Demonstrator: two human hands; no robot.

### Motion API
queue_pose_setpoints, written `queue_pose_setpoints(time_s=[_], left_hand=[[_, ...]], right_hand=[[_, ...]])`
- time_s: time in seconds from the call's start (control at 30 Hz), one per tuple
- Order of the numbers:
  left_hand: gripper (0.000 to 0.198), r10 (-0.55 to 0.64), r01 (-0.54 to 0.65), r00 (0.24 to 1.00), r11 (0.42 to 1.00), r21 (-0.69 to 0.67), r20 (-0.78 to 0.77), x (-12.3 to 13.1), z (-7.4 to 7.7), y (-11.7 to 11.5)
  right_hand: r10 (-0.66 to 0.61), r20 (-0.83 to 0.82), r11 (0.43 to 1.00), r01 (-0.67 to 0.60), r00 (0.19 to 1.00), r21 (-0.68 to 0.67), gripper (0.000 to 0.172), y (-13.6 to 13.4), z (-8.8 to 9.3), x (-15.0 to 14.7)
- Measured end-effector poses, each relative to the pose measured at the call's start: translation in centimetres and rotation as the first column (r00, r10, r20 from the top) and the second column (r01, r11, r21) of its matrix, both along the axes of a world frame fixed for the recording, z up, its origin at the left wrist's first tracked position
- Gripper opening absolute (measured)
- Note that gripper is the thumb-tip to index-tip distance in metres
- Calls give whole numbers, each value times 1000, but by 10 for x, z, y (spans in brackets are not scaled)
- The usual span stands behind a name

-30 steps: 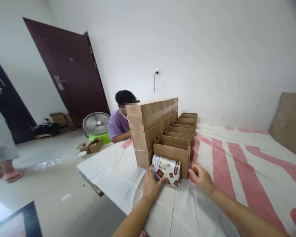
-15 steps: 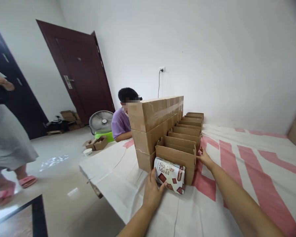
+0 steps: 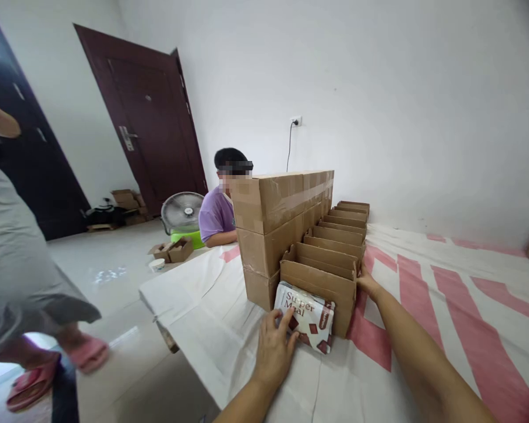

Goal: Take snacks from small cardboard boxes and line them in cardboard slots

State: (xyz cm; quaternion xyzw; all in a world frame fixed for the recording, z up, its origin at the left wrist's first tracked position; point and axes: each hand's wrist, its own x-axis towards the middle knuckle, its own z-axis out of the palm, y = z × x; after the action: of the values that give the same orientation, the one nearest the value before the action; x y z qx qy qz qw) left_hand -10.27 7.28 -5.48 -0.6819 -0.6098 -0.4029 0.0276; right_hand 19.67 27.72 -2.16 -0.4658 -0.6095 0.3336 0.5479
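Observation:
A white and brown "Super Meal" pouch (image 3: pixel 311 326) leans against the front of the nearest open cardboard box (image 3: pixel 321 276). My left hand (image 3: pixel 275 346) rests on the pouch's left part, its fingers apart and touching the front. At the right side of the nearest box is my right hand (image 3: pixel 367 283); its fingertips are partly hidden behind the box's edge. More open boxes (image 3: pixel 335 235) stand in a row behind the nearest one. To their left rises a stack of closed, taped cartons (image 3: pixel 268 235).
A person in a purple shirt (image 3: pixel 216 214) sits behind the stack. Another person in a grey dress (image 3: pixel 15 252) stands at the left. A fan (image 3: pixel 183 211), small cartons (image 3: pixel 180 249) and a white bowl (image 3: pixel 157 265) are on the floor beyond the cloth-covered table (image 3: pixel 189 294).
My left index finger has moved up onto the pouch's front. My right fingers have gone further behind the box's side. The person in grey has stepped to the right, and the view has shifted slightly.

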Motion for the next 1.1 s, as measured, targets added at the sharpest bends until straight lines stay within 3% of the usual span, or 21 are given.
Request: queue_pose_setpoints(time_s=[0.43, 0.8, 0.97, 1.1], left_hand=[[53, -17, 17, 1000, 1000, 1, 10, 0, -2, 2], [61, -66, 63, 997, 992, -109, -26, 1, 1, 0], [53, -220, 230, 973, 960, -162, 75, 1, 0, 0], [53, -294, 305, 951, 940, -155, 93, 0, -1, 0]], right_hand=[[-12, -57, 998, 16, 998, 57, 83, 14, 6, 7], [-46, -61, 997, 50, 997, 63, 84, 8, 15, 10], [-91, -25, 995, 92, 996, 38, 85, -7, 11, 7], [-269, 89, 962, 272, 959, -12, 89, -30, 5, 29]])
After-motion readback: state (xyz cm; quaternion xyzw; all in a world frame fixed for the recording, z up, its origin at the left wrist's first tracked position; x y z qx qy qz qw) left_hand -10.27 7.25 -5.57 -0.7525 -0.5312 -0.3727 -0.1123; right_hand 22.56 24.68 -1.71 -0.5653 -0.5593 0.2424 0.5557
